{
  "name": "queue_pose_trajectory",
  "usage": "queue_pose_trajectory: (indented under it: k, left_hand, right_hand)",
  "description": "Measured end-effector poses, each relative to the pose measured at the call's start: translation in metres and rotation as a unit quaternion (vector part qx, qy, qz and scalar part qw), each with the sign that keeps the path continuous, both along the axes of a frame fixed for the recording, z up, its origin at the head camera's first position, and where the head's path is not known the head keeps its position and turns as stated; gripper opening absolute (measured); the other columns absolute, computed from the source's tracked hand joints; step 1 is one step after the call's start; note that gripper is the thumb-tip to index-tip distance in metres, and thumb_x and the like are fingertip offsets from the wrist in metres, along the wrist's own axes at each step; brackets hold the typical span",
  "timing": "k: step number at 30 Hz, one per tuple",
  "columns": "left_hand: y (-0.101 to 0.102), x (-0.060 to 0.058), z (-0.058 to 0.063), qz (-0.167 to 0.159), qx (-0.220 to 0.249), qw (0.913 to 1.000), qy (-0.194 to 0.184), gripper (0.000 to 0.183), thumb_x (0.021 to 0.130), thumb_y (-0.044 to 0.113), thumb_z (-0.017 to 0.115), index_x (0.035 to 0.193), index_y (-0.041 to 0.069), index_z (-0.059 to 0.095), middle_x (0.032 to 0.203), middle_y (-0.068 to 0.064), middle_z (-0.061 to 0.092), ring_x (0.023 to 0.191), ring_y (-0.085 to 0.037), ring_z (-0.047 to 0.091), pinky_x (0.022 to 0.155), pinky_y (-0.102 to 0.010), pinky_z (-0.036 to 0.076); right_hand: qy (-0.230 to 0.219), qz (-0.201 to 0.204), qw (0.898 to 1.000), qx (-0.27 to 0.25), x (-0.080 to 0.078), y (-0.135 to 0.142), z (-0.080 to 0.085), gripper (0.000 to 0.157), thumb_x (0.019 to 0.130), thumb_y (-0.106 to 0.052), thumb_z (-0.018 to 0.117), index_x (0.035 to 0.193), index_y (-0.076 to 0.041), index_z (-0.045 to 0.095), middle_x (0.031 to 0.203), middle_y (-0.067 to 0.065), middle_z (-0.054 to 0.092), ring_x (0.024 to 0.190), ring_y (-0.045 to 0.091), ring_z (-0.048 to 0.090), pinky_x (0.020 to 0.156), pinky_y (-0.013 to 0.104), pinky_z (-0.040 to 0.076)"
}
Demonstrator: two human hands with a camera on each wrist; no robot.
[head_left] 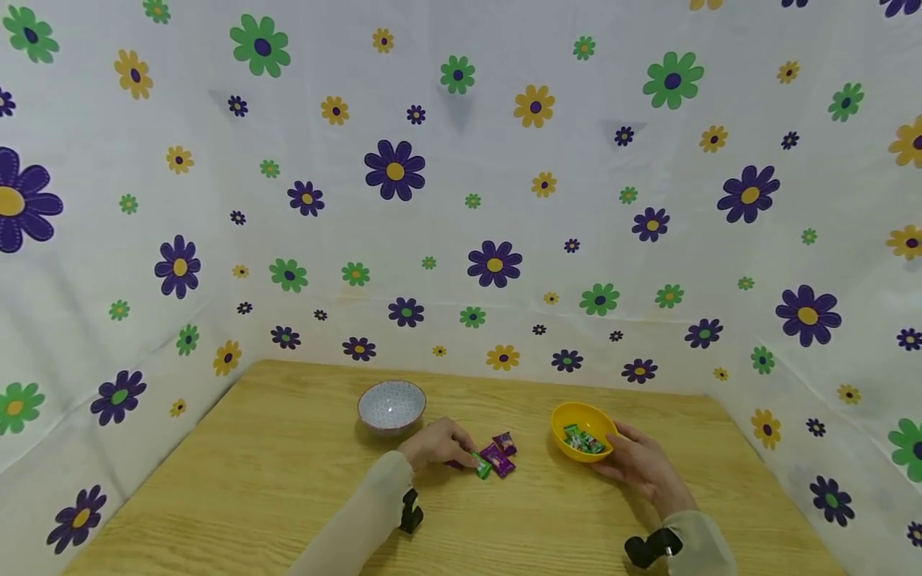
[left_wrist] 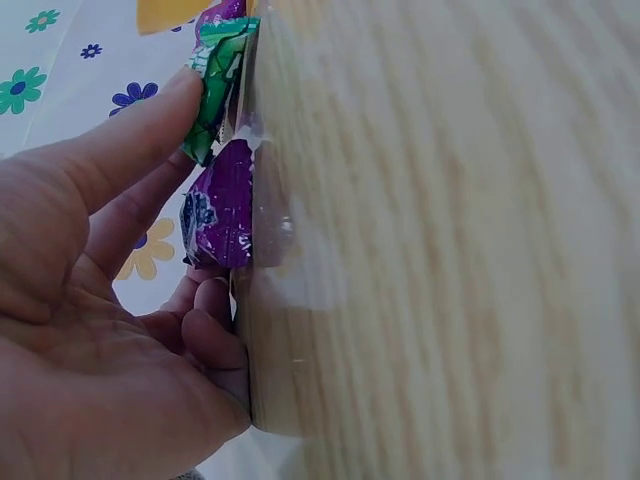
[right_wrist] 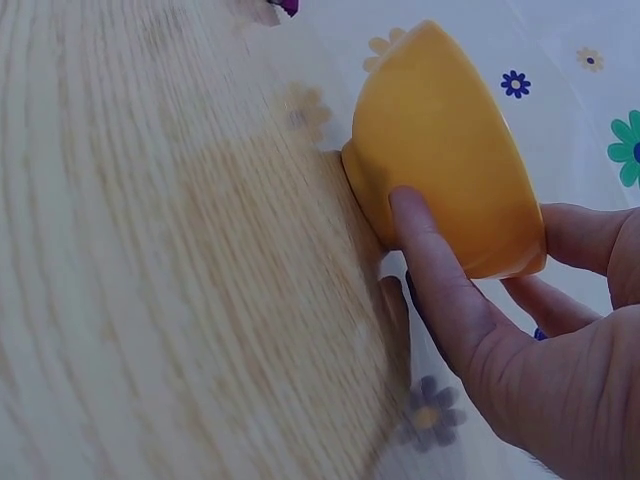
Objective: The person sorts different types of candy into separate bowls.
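Through my feeds I count one table [head_left: 288,472] and two bowls: one yellow bowl [head_left: 595,418], one patterned bowl [head_left: 391,406]. Purple packets [head_left: 497,462] outside the bowls: three, one of them partly covered in the head view. Green packet [head_left: 482,466] outside the bowls: one. Green packets [head_left: 591,444] inside the yellow bowl: more than one; they overlap, so I cannot certify an exact figure. Hands: two, one left hand [head_left: 438,444], one right hand [head_left: 644,468]. Pale sleeves [head_left: 360,512]: two. Black wrist devices [head_left: 410,512]: two. Printed flower colours on the cloth [head_left: 461,228]: three.
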State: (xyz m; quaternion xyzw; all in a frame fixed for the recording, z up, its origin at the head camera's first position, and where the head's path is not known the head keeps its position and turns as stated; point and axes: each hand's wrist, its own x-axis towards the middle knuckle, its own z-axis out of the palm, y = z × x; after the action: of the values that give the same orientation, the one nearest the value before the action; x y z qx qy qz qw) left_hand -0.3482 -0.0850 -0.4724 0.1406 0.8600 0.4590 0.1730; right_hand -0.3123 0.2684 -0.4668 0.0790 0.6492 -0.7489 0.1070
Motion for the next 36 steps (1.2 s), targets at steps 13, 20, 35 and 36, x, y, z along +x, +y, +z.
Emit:
queue_pose_trajectory:
  k: [13, 20, 35, 36]
  left_hand:
    - [-0.009, 0.001, 0.002, -0.014, 0.027, 0.9995, 0.007, 0.018, 0.087, 0.018, 0.073, 0.101, 0.006, 0.075, 0.103, -0.002, 0.069, 0.089, -0.014, 0.057, 0.073, -0.026, 0.046]
    - [-0.008, 0.0, 0.005, -0.018, 0.039, 0.9991, 0.005, 0.016, 0.092, 0.017, 0.068, 0.1, 0.005, 0.073, 0.097, -0.003, 0.065, 0.074, -0.013, 0.047, 0.063, -0.025, 0.039]
    - [0.01, -0.007, 0.012, -0.02, 0.063, 0.9951, 0.073, 0.021, 0.094, 0.024, 0.066, 0.1, 0.005, 0.072, 0.112, -0.007, 0.065, 0.093, -0.018, 0.053, 0.077, -0.032, 0.047]
    - [0.013, -0.008, 0.012, -0.019, 0.065, 0.9948, 0.077, 0.02, 0.093, 0.023, 0.066, 0.1, 0.006, 0.072, 0.111, -0.007, 0.065, 0.092, -0.017, 0.053, 0.075, -0.031, 0.046]
  right_hand:
    - [0.006, 0.002, 1.0, 0.001, 0.003, 0.001, -0.002, 0.061, 0.105, -0.015, 0.043, 0.156, -0.001, 0.012, 0.155, 0.034, 0.022, 0.138, 0.047, 0.036, 0.094, 0.05, 0.051]
    - [0.01, 0.005, 1.0, 0.014, 0.004, 0.001, -0.001, 0.061, 0.106, -0.016, 0.042, 0.156, -0.001, 0.011, 0.155, 0.034, 0.022, 0.138, 0.048, 0.034, 0.095, 0.049, 0.051]
    - [0.011, 0.005, 1.0, 0.021, 0.002, 0.002, -0.001, 0.062, 0.105, -0.018, 0.045, 0.156, -0.001, 0.014, 0.154, 0.035, 0.024, 0.137, 0.048, 0.036, 0.095, 0.049, 0.051]
    - [0.011, 0.005, 1.0, 0.02, 0.002, 0.002, -0.001, 0.062, 0.105, -0.018, 0.045, 0.156, -0.001, 0.013, 0.154, 0.035, 0.024, 0.138, 0.048, 0.036, 0.095, 0.049, 0.051]
